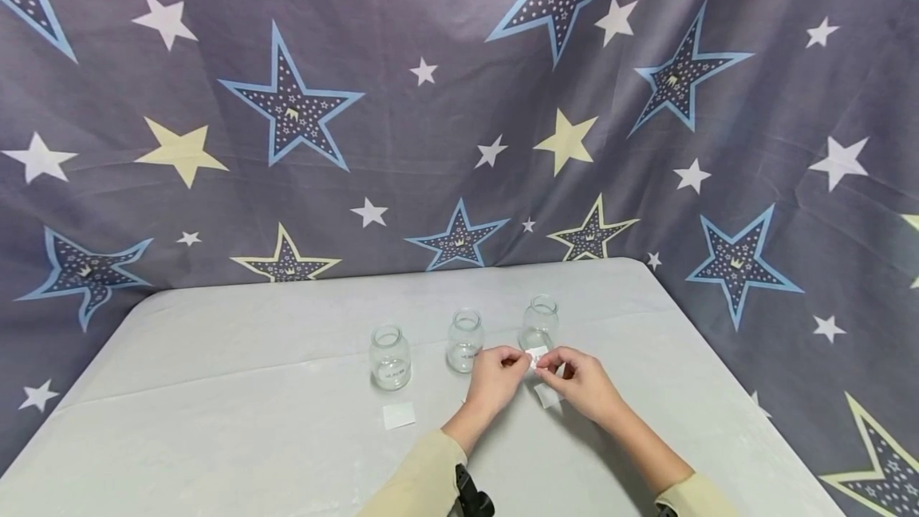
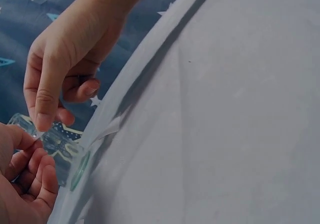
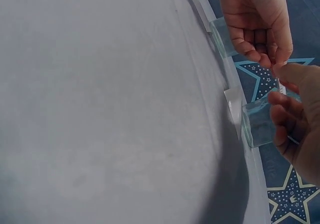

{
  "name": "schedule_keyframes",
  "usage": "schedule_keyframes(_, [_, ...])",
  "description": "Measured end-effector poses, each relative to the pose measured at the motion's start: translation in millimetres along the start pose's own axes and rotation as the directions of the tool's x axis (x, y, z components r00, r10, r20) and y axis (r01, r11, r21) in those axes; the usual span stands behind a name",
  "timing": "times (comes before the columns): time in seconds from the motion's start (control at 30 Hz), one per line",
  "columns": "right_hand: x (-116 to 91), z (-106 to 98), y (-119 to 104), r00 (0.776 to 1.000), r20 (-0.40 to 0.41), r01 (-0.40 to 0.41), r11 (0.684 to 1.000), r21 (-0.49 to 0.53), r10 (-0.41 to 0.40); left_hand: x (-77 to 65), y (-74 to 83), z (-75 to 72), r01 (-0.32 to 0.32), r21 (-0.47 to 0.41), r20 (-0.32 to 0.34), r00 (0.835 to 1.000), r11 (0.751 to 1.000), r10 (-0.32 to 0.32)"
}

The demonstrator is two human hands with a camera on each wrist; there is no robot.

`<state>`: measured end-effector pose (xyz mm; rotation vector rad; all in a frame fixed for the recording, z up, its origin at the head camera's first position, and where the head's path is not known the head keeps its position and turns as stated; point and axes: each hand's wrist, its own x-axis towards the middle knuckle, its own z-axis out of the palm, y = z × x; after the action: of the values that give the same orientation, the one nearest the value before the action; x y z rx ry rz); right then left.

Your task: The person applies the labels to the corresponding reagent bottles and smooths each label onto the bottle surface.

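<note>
A small white label (image 1: pixel 535 355) with dark print is pinched between the fingertips of my left hand (image 1: pixel 494 380) and my right hand (image 1: pixel 583 386). Just behind it stands the right-hand glass jar (image 1: pixel 540 321), open at the top, its lower front partly covered by the label and fingers. In the right wrist view, this jar (image 3: pixel 257 125) appears beside the right hand (image 3: pixel 306 119), while the left hand (image 3: pixel 257 21) meets it from above. Below the hands lies a white paper piece (image 1: pixel 549 396), partly hidden by the right hand.
Two more open glass jars, the middle one (image 1: pixel 465 341) and the left one (image 1: pixel 390 361), stand in a row and bear small dark print. A white paper square (image 1: pixel 398 415) lies before the left jar. A star-patterned curtain (image 1: pixel 402 134) borders the pale cloth-covered table (image 1: pixel 251 421).
</note>
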<state>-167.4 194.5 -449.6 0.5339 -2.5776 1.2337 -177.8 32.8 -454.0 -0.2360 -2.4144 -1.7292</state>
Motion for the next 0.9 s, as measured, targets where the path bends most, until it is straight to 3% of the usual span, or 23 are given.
schedule_keyframes(0.1, [0.7, 0.1, 0.1, 1.000, -0.005, 0.011, 1.000, -0.015, -0.011, -1.1, -0.8, 0.2, -0.030, 0.004, -0.015, 0.999, 1.000, 0.030])
schedule_keyframes(0.27, [0.8, -0.5, 1.5, 1.000, -0.006, 0.002, 1.000, -0.016, -0.002, 2.7, -1.6, 0.2, 0.062, -0.005, -0.007, 0.998, 0.998, -0.062])
schedule_keyframes(0.5, [2.1, -2.8, 6.8, 0.992, -0.084, -0.099, 0.994, -0.045, 0.095, 3.9, -0.8, 1.0, 0.084, 0.013, 0.014, 0.996, 0.996, -0.084])
schedule_keyframes(0.67, [5.0, -4.7, 10.7, 0.974, -0.158, -0.173, 0.983, -0.060, 0.162, 2.1, 0.8, 2.5, 0.048, 0.023, 0.011, 0.999, 0.999, -0.048])
schedule_keyframes(0.9, [6.8, -6.3, 10.9, 0.967, -0.094, -0.239, 0.970, -0.033, 0.235, 4.2, 0.9, 6.0, 0.024, 0.073, 0.019, 0.999, 0.997, -0.025])
